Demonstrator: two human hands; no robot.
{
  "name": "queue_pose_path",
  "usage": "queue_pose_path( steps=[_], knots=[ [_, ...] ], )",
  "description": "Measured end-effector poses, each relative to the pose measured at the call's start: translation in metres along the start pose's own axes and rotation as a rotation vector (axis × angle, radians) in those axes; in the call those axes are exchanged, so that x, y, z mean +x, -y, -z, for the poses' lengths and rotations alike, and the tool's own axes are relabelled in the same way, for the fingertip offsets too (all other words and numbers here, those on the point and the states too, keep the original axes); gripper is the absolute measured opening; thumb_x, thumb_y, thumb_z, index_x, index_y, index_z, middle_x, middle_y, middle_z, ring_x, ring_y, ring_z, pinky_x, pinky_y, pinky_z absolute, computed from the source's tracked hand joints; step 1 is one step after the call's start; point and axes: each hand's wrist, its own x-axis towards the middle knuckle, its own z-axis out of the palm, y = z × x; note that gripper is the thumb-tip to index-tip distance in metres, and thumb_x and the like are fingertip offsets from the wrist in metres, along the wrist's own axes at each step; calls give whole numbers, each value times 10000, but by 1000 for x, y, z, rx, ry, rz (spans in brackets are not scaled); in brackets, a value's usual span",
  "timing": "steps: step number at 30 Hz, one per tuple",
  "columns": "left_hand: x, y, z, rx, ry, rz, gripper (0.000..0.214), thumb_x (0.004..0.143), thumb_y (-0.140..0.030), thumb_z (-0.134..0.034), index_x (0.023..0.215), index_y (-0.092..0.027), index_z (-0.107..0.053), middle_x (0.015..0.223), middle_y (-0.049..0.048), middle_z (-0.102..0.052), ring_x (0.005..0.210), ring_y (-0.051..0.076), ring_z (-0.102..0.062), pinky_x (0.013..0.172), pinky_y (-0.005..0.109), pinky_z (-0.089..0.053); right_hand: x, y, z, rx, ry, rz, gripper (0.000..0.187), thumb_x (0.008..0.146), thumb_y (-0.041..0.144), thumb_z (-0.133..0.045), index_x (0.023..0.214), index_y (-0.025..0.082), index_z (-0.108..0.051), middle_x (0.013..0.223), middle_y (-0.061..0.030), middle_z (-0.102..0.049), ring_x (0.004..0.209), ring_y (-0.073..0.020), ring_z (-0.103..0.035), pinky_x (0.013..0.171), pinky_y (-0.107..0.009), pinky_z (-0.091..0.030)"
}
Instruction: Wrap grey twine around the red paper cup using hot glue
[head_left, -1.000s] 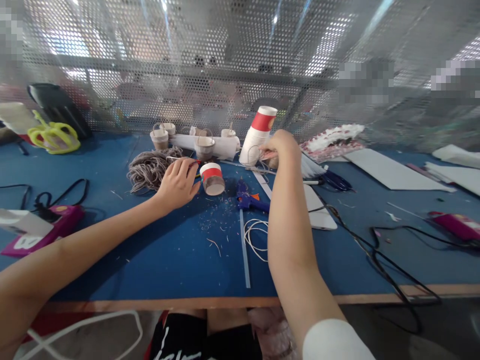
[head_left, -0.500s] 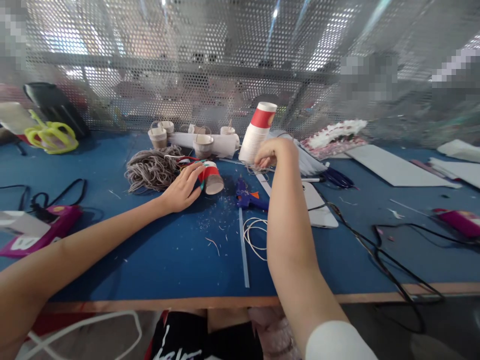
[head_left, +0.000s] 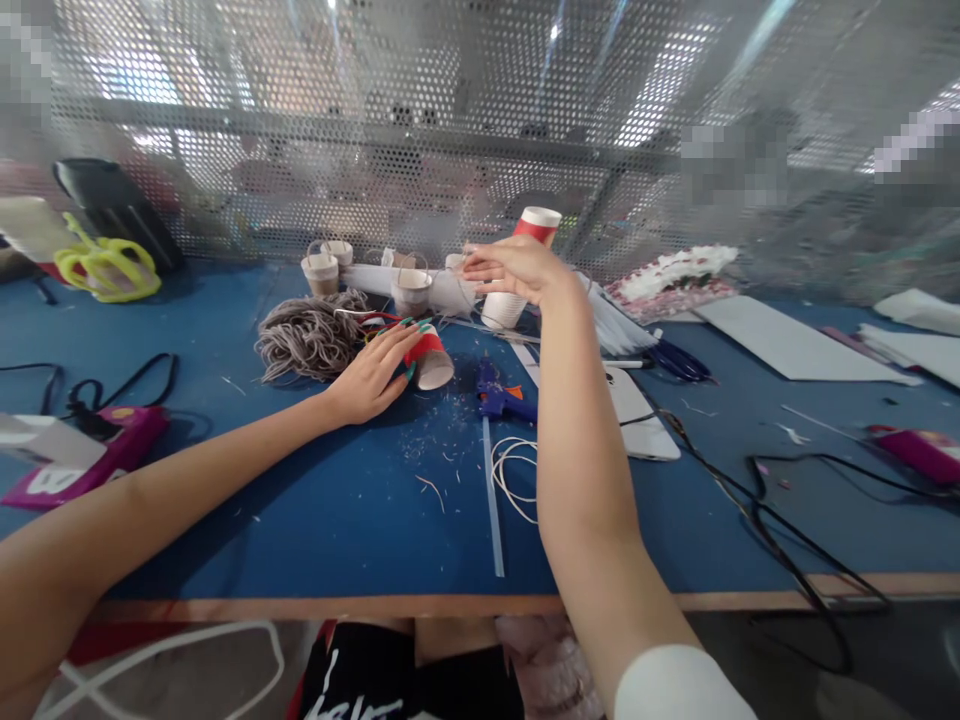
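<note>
My left hand [head_left: 373,372] is curled round a red-and-white paper cup [head_left: 433,362] that lies on its side on the blue table [head_left: 337,510]. Just left of it lies a bundle of grey-brown yarn [head_left: 309,335]. My right hand [head_left: 512,268] is raised above the table in front of a leaning stack of paper cups [head_left: 538,222]. Its fingers point left with the tips pressed together. What they pinch is too thin to make out. Small brown cups with wire handles [head_left: 410,291] stand just beyond both hands.
A blue glue gun [head_left: 501,398], a white cord loop [head_left: 513,470] and a clear stick lie near the middle. Black cables [head_left: 757,510] trail to the right, over the front edge. A pink device [head_left: 112,445] sits left. A perforated metal screen [head_left: 420,130] closes the back.
My right hand has lifted from the table beside the cup stack and swung left. My left hand has moved from the yarn onto the lying cup and closed round it.
</note>
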Motion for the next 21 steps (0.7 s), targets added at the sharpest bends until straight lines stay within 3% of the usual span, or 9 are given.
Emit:
queue_pose_path(
  steps=[5,9,12,15,19,21],
  knots=[
    [-1,-4,3,45,58,58,565,984,-286,-336,1533,-156,-342,1552,163,-482,1489,297,-392,1240,563,-269,9,-20,15,-363,-95,-213,202,917,301,-691,797,139,-690,733,-98,-754,842,-209,-767,771,-290,-630],
    [-3,0,4,27,-24,13,594,977,-410,-375,1507,-144,-349,1481,197,-518,1411,321,-462,1201,561,-337,19,-38,22,-483,-124,-293,206,857,309,-753,788,123,-700,726,-117,-761,814,-232,-770,770,-313,-631],
    [-3,4,0,21,-108,14,796,892,-594,-531,1496,-134,-292,1430,233,-489,1370,363,-464,1166,602,-378,22,-43,22,-563,-118,-355,217,855,320,-751,814,114,-695,802,-139,-773,861,-244,-768,792,-339,-628],
    [-1,5,-6,9,-101,73,1006,763,-631,-697,1497,-133,-222,1442,248,-417,1402,402,-412,1159,626,-388,21,-42,22,-622,-66,-418,232,887,334,-711,823,113,-686,916,-157,-776,968,-262,-752,844,-377,-618],
    [-1,4,-9,-48,-59,206,951,778,-504,-724,1488,-150,-200,1441,230,-399,1402,398,-417,1161,634,-387,11,-25,25,-691,0,-463,260,820,371,-783,764,141,-674,1006,-147,-768,1066,-305,-721,911,-425,-594],
    [-1,4,-8,-79,-65,201,945,767,-487,-742,1475,-158,-210,1435,222,-402,1400,399,-413,1170,639,-375,2,-10,28,-731,-18,-441,255,795,356,-806,719,166,-653,1000,-123,-760,1085,-320,-714,925,-418,-580]
  ],
)
